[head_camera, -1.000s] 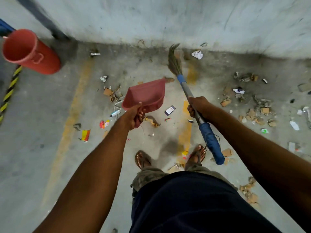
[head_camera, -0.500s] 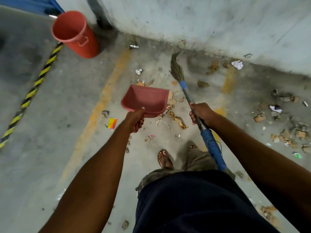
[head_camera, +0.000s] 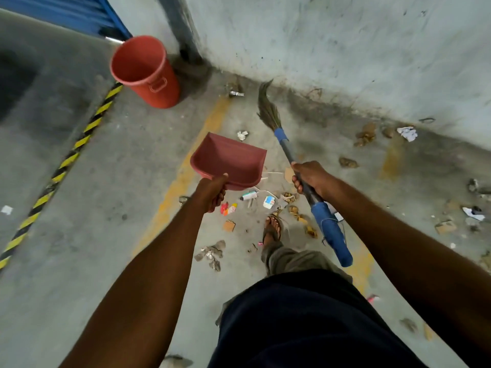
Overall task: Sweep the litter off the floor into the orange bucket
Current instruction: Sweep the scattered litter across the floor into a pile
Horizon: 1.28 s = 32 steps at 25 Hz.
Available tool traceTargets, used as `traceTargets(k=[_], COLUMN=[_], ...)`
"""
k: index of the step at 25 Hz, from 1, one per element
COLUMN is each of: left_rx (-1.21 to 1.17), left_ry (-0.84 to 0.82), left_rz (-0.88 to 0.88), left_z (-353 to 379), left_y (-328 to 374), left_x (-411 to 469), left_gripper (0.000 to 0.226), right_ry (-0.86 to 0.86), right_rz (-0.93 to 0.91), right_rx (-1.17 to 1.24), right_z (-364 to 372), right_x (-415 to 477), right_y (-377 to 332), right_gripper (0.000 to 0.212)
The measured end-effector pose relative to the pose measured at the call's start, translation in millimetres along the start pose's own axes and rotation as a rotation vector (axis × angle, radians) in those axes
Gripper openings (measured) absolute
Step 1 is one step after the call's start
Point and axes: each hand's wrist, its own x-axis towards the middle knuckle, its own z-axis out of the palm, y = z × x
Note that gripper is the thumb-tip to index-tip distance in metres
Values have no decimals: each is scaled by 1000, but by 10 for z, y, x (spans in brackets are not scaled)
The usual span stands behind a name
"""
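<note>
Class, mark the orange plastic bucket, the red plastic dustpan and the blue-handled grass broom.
Orange plastic bucket point(head_camera: 162, 98): head view, outer wall beneath the handle.
Red plastic dustpan point(head_camera: 231, 160): head view, inside of the scoop.
Blue-handled grass broom point(head_camera: 268, 110): head view, middle of the bristles.

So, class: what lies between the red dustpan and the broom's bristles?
A crumpled white paper scrap, seen between the dustpan and the broom bristles in the head view.

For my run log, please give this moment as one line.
left hand: holds red plastic dustpan | right hand: grips blue-handled grass broom | orange plastic bucket: upright | litter: scattered on concrete floor
</note>
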Motion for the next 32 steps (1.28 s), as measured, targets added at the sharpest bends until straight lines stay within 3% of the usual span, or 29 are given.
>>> traceTargets(k=[11, 18, 25, 30, 32], left_rx=[-4, 90, 241, 390, 415], left_ry=[39, 70, 9, -77, -127], left_rz=[14, 43, 48, 41, 53], left_z=[-857, -1872, -3048, -3452, -3504], left_y=[1463, 2261, 3107, 3431, 3482], left_x=[959, 2303, 4023, 4797, 4974], left_gripper=[40, 36, 41, 42, 42], right_ry=[-55, -105, -82, -35, 96], right_rz=[23, -6, 111, 279, 343], right_rx=[-69, -45, 135, 338, 489], right_z=[744, 2067, 3841, 4461, 4615], right_x=[936, 1967, 3569, 4185, 4153], right_y=[-1386, -2341, -3474, -3546, -3427], right_gripper=[27, 25, 31, 28, 25])
